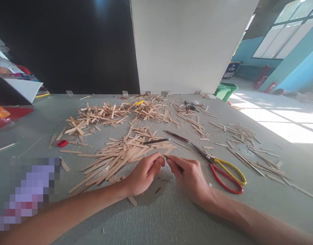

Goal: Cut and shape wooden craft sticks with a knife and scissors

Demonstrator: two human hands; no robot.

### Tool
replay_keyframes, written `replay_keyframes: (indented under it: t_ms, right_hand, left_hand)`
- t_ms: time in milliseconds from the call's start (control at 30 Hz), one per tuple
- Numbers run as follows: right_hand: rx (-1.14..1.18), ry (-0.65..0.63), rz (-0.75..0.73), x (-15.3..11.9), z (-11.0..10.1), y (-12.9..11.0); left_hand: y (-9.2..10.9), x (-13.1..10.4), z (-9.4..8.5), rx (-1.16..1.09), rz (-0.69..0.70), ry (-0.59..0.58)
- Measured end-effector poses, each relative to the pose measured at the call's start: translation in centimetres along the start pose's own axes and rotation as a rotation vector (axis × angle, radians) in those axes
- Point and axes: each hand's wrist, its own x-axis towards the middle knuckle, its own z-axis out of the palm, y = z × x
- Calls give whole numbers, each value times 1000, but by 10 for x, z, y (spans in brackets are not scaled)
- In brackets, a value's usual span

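My left hand [148,170] is closed in a pinch, its fingertips around something too small to make out. Facing it closely, my right hand [189,172] grips a slim dark tool [180,168] with a pointed tip; most of it is hidden in the fingers. Both hands hover over the grey table, fingertips nearly touching. Just beyond them lies a heap of wooden craft sticks [128,149], with a black pen [156,141] on top. Scissors [217,163] with one red and one yellow handle lie right of my right hand. A dark red pen-like tool [176,136] rests near their tip.
More stick piles [102,115] and cut scraps [243,132] spread across the table [156,224]. A red ring [62,143] lies at left, keys [189,106] at the back. Black and white panels [187,44] stand behind. Green bins [225,91] are at right. A blurred purple patch [31,187] is at left.
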Motion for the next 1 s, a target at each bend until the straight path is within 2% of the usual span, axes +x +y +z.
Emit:
replay_keyframes:
  t_ms: [267,467,533,633,800,1000]
  right_hand:
    - [171,-54,140,3,2,-8]
    - [84,-7,-63,0,1,-1]
    - [77,-6,-68,0,1,-1]
    - [125,-19,45,2,0,-7]
    - [305,-135,262,5,0,-12]
    - [304,-127,264,6,-1,-4]
  left_hand:
    - [-1,1,0,-141,-12,-60]
    - [1,0,-4,-217,-26,-141]
    - [0,0,-4,-239,-28,-148]
    - [-2,1,-3,-251,-32,-127]
    - [-5,2,0,-200,-36,-83]
    - [1,1,0,-63,-65,-75]
